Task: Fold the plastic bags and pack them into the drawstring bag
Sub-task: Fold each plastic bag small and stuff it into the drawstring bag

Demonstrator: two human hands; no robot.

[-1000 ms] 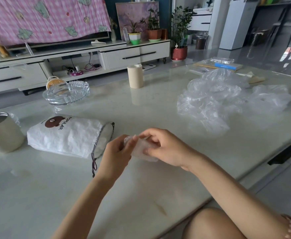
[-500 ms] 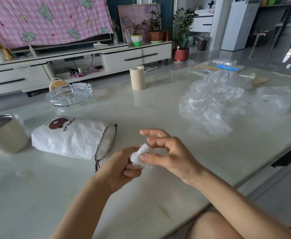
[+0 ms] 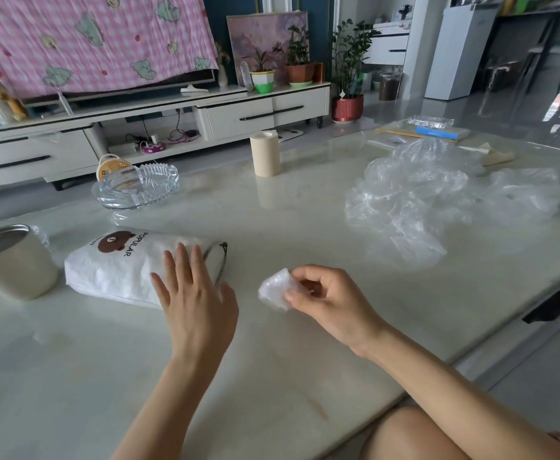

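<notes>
Pinch of right hand (image 3: 331, 303) on folded bag (image 3: 273, 290), to keep folds tight; left hand (image 3: 195, 300) flat and spread over drawstring bag (image 3: 116, 270), perhaps touching, likely to open its mouth.

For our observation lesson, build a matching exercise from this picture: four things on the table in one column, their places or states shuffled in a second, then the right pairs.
1. drawstring bag
2. folded plastic bag
3. loose plastic bags
4. beige roll

A. stands upright on its end
B. pinched in the right hand
C. lies on its side, left hand fingers over it
D. crumpled heap, untouched

Pairs: 1-C, 2-B, 3-D, 4-A
</notes>
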